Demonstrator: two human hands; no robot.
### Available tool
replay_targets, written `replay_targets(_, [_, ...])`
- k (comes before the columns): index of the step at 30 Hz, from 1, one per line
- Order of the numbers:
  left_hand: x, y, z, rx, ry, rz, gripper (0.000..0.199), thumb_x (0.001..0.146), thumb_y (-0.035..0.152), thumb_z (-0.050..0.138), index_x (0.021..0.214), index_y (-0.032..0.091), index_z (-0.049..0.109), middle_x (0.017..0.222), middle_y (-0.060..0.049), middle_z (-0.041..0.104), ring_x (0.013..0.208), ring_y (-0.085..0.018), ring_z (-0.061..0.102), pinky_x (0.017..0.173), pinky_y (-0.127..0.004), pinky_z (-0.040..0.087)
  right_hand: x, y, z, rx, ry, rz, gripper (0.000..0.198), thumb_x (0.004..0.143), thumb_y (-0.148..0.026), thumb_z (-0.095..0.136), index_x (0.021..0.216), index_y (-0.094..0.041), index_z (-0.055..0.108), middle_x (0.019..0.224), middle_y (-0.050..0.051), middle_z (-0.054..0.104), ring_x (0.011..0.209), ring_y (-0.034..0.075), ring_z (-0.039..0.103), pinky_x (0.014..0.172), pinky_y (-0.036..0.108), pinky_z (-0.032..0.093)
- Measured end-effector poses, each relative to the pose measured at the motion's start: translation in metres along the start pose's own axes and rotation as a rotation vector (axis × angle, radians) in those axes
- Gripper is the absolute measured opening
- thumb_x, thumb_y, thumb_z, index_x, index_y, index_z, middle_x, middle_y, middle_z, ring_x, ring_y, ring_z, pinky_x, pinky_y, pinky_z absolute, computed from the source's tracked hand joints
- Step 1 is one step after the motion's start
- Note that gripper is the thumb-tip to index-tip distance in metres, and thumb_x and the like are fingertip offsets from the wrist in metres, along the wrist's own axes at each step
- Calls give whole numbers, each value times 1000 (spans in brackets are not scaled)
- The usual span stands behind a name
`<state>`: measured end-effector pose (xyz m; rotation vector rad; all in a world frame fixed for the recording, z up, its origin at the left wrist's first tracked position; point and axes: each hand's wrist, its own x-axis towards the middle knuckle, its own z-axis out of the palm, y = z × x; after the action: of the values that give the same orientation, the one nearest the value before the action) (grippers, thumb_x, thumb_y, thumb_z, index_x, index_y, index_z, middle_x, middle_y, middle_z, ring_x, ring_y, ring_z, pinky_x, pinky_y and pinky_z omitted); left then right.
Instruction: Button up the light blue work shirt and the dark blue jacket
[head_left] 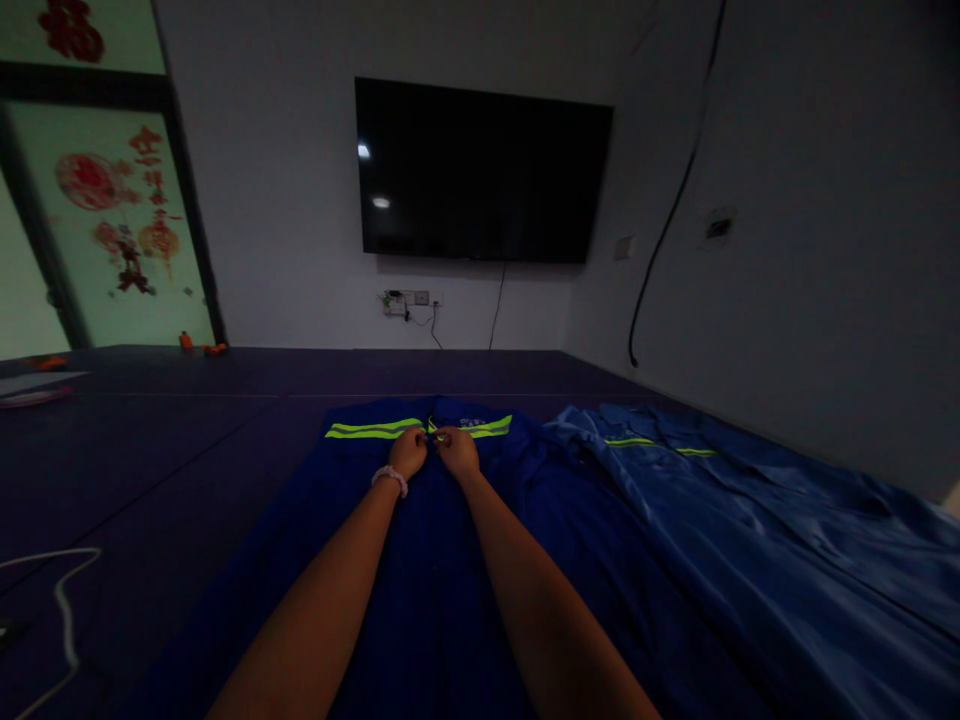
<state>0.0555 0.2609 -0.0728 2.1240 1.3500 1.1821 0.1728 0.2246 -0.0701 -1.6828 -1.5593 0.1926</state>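
Observation:
A dark blue work jacket (442, 580) with yellow-green reflective bands across the chest lies spread out in front of me. At its front opening, just below the collar, my left hand (409, 452) pinches the fabric edge, a pale scrunchie round the wrist. Close beside it, my right hand (457, 452) has its fingers closed on the other side of the same opening. The fingertips nearly meet at chest-band height. Whether a button or a zip lies between them is too small and dark to tell.
A lighter blue garment (720, 500) with thin reflective strips lies to the right. A white cable (66, 600) curls at the lower left. Small orange objects (214, 349) sit by the door. A television (484, 170) hangs on the far wall; a black cable (667, 220) dangles at the right.

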Motion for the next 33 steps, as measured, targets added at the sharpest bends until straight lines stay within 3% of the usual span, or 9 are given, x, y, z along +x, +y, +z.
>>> replay_targets(15, [0, 0, -1, -58, -12, 0, 16, 77, 14, 44, 73, 15, 60, 71, -3, 60, 69, -14, 54, 66, -24, 39, -2, -3, -2, -74, 7, -6, 12, 74, -18, 59, 82, -18, 67, 77, 4, 68, 71, 13, 61, 61, 19, 40])
replay_targets(33, [2, -2, 0, -133, -9, -19, 16, 75, 19, 47, 65, 15, 58, 62, 1, 56, 62, -12, 52, 59, -22, 37, -12, -16, -15, -272, -81, -127, 21, 78, -23, 50, 74, -20, 70, 80, 6, 69, 78, 16, 60, 60, 19, 36])
